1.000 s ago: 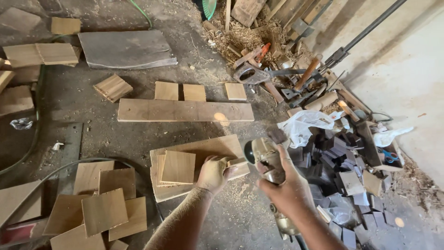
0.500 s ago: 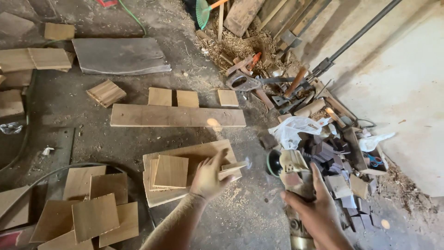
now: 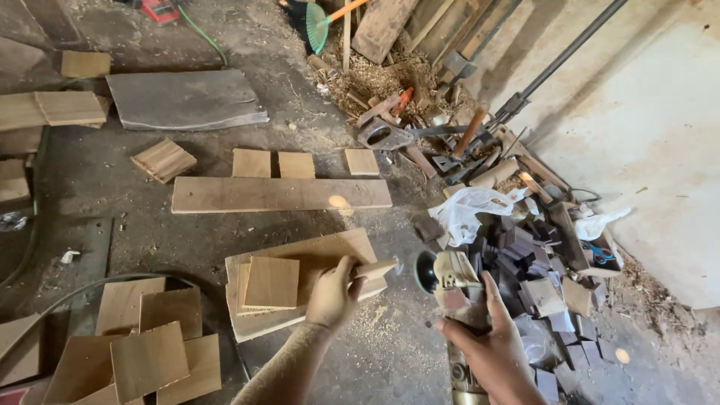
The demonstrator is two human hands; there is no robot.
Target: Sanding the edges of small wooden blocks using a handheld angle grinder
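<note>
My left hand (image 3: 334,294) grips a small pale wood piece (image 3: 375,268) and holds it out to the right, above a stack of plywood boards (image 3: 315,259) on the floor. My right hand (image 3: 487,352) is closed around the body of an angle grinder (image 3: 450,281). The grinder's dark disc (image 3: 425,271) faces the free end of the wood piece, a short gap away. A square wood tile (image 3: 271,283) lies on top of the stack just left of my left hand.
A long plank (image 3: 281,193) with three small squares behind it lies farther out. Several square tiles (image 3: 146,352) sit at lower left. A heap of dark offcuts (image 3: 540,285), a white plastic bag (image 3: 469,210) and tools fill the right. A cable (image 3: 97,289) curves across the floor.
My right hand has drawn the grinder down and to the right, away from the wood piece. My left hand still holds the piece over the stack. The view has tilted slightly.
</note>
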